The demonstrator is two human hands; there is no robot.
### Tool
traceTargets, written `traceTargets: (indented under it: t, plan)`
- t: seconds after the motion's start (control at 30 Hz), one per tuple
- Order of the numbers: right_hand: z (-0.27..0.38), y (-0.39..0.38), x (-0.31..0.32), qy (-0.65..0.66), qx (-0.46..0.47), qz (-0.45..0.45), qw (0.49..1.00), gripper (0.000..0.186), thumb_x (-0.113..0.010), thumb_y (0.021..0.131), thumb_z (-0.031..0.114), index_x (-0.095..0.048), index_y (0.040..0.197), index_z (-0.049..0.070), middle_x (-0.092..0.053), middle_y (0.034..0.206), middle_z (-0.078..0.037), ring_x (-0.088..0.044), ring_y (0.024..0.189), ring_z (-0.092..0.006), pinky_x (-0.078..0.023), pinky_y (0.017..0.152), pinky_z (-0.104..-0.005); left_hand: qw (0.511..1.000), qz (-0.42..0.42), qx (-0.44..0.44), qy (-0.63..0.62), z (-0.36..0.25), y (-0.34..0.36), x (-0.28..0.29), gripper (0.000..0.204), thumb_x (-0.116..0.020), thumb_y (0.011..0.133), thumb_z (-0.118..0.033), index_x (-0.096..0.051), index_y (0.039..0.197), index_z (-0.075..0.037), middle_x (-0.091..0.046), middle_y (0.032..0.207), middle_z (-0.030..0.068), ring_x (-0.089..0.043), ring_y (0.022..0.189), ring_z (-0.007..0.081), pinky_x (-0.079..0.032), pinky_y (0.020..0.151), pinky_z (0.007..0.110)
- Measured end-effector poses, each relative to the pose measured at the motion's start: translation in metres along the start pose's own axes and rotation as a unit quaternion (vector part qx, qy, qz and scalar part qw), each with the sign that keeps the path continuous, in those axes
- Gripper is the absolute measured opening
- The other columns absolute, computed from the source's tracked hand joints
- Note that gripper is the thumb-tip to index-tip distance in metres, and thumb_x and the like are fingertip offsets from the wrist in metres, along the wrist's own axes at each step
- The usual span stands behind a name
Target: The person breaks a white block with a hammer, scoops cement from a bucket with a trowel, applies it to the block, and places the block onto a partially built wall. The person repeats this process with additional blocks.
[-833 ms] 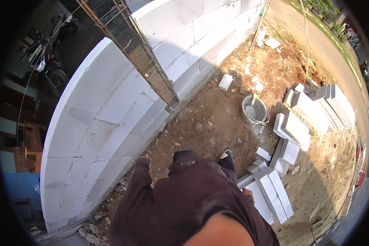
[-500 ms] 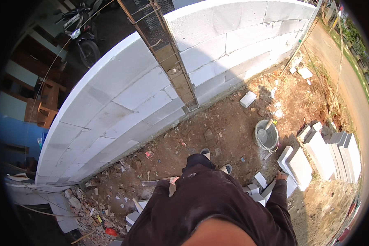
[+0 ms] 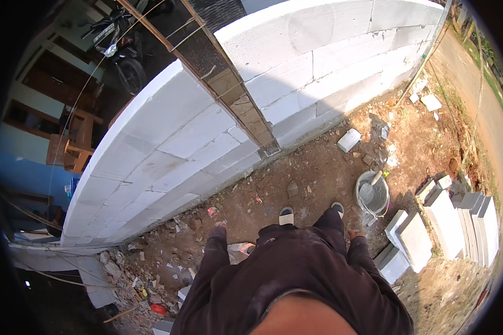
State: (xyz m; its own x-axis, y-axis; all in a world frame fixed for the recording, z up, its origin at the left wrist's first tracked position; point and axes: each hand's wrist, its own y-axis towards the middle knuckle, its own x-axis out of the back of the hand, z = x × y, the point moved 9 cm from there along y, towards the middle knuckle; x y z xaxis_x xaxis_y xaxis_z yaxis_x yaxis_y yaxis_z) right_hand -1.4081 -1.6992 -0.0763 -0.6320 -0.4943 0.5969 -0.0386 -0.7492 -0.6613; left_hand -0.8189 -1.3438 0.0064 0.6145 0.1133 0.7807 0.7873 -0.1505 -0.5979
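My left hand point(image 3: 220, 226) hangs low over the soil, small in view and partly behind its dark sleeve; its fingers are too unclear to read. On the other side my right hand point(image 3: 356, 234) hangs beside my thigh, fingers loosely apart and nothing visible in them. Nearest to it is a mortar bucket point(image 3: 383, 204) with a trowel point(image 3: 376, 177) standing in it, its handle resting at the rim. Pale lightweight blocks point(image 3: 412, 241) lean in a stack right of that hand. A pinkish-white piece point(image 3: 241, 250) shows beside my left forearm, its kind unclear.
A white block wall point(image 3: 201, 139) runs across ahead, split by a column gap with boards point(image 3: 241, 106). One loose block point(image 3: 349, 140) lies near its foot. Rubble point(image 3: 126, 282) is heaped at the left; more blocks point(image 3: 455, 223) stand right. A motorbike point(image 3: 129, 70) is behind the wall.
My right hand has left the leaning blocks and come in toward my thigh. My left arm has swung out forward. My feet have shifted, and the view has turned slightly.
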Motion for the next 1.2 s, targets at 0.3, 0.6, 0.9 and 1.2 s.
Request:
traceTargets:
  t: [0.3,0.6,0.9,1.2]
  plan:
    - [-0.087,0.096,0.136,0.049,-0.135,-0.095,0.985,0.065,-0.059,0.071,0.048,-0.055,0.104,-0.008,-0.057,0.103,-0.029,-0.054,0.102,-0.0375,-0.042,0.087,-0.0383,0.971,0.149,-0.151,0.11,-0.069,-0.048,-0.128,0.038,-0.054,0.084,-0.039,-0.06,0.095,-0.003,-0.062,0.085,0.0075,-0.056,0.078,0.018,-0.045,0.071,0.033]
    - [-0.197,0.223,0.086,0.061,-0.274,-0.013,0.96,0.079,-0.058,0.07,0.053,-0.047,0.118,-0.009,-0.05,0.116,-0.029,-0.048,0.111,-0.0389,-0.038,0.093,-0.0389,0.994,0.068,-0.052,-0.071,-0.153,-0.031,-0.074,0.032,-0.05,0.088,-0.033,-0.056,0.099,-0.004,-0.059,0.079,0.0054,-0.055,0.064,0.0132,-0.045,0.058,0.029]
    - [-0.282,0.33,0.04,0.128,-0.434,-0.16,0.877,0.086,-0.074,0.053,0.051,-0.052,0.111,-0.008,-0.052,0.114,-0.028,-0.048,0.11,-0.0392,-0.039,0.092,-0.0429,0.772,0.305,-0.082,0.551,-0.086,-0.125,-0.128,0.038,-0.04,0.089,-0.039,-0.056,0.11,-0.012,-0.054,0.116,0.0128,-0.052,0.104,0.0302,-0.041,0.088,0.042]
    - [-0.214,0.372,0.018,0.622,-0.266,-0.131,0.725,0.029,-0.05,0.083,0.026,-0.054,0.083,-0.003,-0.054,0.077,-0.012,-0.055,0.063,-0.0243,-0.05,0.057,-0.039,0.885,0.18,-0.016,0.429,-0.189,-0.146,-0.134,0.042,-0.031,0.091,-0.039,-0.046,0.125,-0.018,-0.043,0.131,0.0079,-0.039,0.121,0.0262,-0.031,0.1,0.037]
